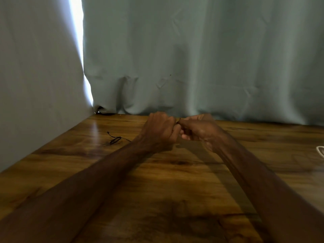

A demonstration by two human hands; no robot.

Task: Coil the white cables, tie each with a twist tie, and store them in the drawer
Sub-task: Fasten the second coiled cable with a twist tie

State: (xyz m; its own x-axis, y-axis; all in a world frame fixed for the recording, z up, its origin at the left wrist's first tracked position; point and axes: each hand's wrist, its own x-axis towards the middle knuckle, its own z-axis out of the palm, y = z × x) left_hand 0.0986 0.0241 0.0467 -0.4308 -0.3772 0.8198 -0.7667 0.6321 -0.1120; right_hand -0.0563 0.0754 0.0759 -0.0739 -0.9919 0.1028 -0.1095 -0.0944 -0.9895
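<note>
My left hand [160,129] and my right hand [199,130] meet above the far middle of the wooden table [157,181], fingers curled. Between them a thin dark twist tie [178,120] sticks up, pinched by both hands. Whatever else the hands hold is hidden inside the fingers. A white cable [321,151] shows only as a small loop at the right edge of the table. A second dark twist tie [114,139], bent into a loop, lies on the table to the left of my left hand.
A pale curtain [192,58] hangs along the back edge of the table. A grey wall [35,85] closes off the left side. No drawer is in view.
</note>
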